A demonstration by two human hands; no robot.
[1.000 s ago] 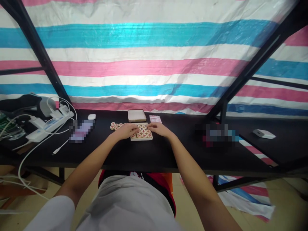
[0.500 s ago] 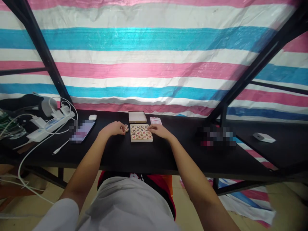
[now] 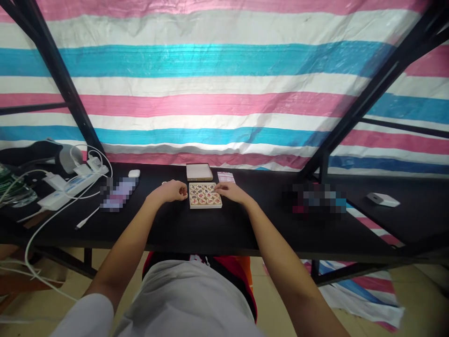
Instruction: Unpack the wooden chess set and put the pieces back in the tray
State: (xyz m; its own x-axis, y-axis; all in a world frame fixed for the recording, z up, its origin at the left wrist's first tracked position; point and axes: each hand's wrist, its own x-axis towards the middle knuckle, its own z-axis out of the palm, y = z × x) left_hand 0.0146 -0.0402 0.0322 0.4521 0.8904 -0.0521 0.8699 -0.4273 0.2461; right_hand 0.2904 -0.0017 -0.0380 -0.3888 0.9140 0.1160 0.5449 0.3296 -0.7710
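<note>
A shallow white box stands on the black table, holding rows of round xiangqi pieces with red and black characters. Just left of it is my left hand, fingers curled closed; whatever they hold is hidden. Behind that hand's knuckles a small pale round thing peeks out. Over the box's right rim reaches my right hand, its fingertips together on the upper right pieces. Whether they pinch a piece or only touch it is too small to tell. The box's lid lies open side up behind.
A printed slip lies beside the lid. At left are a phone, a white earphone case, a cable and a power strip with plugs. A blurred dark bundle and white adapter are at right.
My left hand has shifted right, up to the box's left side. The loose pieces at its fingertips no longer show there. My right hand stays at the box's right side.
</note>
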